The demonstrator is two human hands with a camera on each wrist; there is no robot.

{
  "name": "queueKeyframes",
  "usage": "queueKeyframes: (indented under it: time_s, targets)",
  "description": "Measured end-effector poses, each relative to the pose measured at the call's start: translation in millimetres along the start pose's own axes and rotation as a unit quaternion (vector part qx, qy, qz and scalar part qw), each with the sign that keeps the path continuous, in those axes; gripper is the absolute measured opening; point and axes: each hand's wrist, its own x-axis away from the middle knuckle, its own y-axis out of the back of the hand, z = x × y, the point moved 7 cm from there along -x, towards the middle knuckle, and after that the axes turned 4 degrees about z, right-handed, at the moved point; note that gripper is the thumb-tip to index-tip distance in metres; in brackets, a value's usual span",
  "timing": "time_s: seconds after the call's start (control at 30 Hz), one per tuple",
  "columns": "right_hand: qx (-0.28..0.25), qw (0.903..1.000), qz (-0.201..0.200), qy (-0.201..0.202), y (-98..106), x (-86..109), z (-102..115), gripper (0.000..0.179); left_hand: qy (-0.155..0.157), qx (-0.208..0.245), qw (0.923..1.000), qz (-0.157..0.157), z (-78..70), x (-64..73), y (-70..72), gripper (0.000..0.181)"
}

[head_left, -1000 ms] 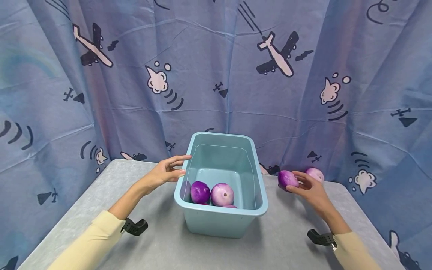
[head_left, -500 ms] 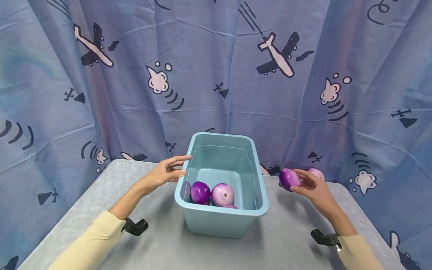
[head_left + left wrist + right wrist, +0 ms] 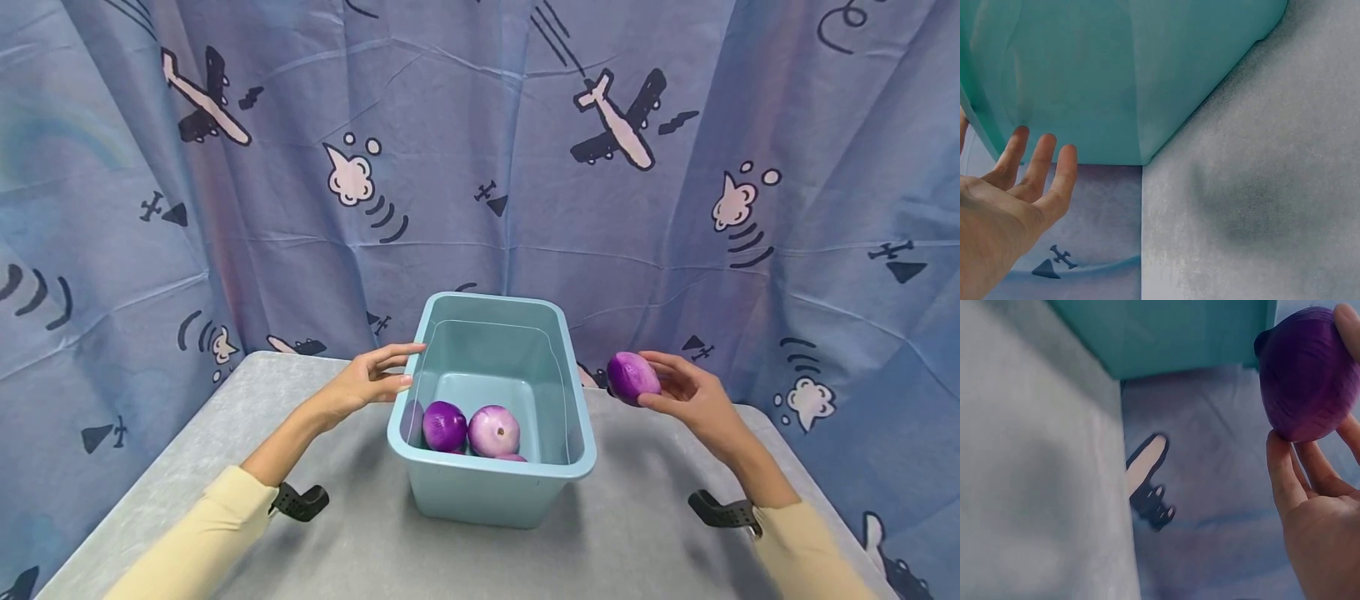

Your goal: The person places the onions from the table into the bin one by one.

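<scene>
My right hand grips a red onion between thumb and fingers, above the table to the right of the bin. The right wrist view shows this dark purple onion from close by, fingertips against its underside. A light blue plastic bin stands mid-table with several onions inside: a dark purple one, a paler one, and a part of another low behind the front wall. My left hand touches the bin's left rim with fairly straight fingers; the left wrist view shows fingers by its outer wall.
A grey table bears the bin. Behind it hangs a blue curtain printed with planes, close to the table's far edge. Both wrists wear black camera mounts.
My right hand has lifted the held onion up off the table and slightly left. The pale onion behind that hand has gone out of sight. My left hand and the bin have stayed put.
</scene>
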Motion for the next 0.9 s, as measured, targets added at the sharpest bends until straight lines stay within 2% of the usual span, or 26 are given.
queueKeyframes:
  time_s: [0.23,0.4,0.53,0.77,0.9]
  targets:
    - [-0.028,0.9994,0.02,0.006,-12,-11.0,29,0.058,-0.002,-0.002,1.0,0.001,-1.0,-0.2,-0.4,0.06]
    - [-0.056,0.9974,0.035,0.029,-21,-20.7,47,0.058,-0.001,-0.003,1.0,0.0,-1.3,0.3,-0.5,0.06]
    - [-0.082,0.9948,0.046,0.038,-28,-27.2,56,0.057,-0.001,-0.004,1.0,-0.002,-1.0,0.3,-0.4,0.06]
    - [-0.135,0.9883,0.066,0.024,-45,-34.5,67,0.052,0.001,-0.005,1.0,-0.003,-0.5,0.1,-0.1,0.059]
    - [-0.144,0.9861,0.078,0.028,-54,-37.7,75,0.051,0.002,-0.008,1.0,-0.004,-0.1,0.3,0.0,0.058]
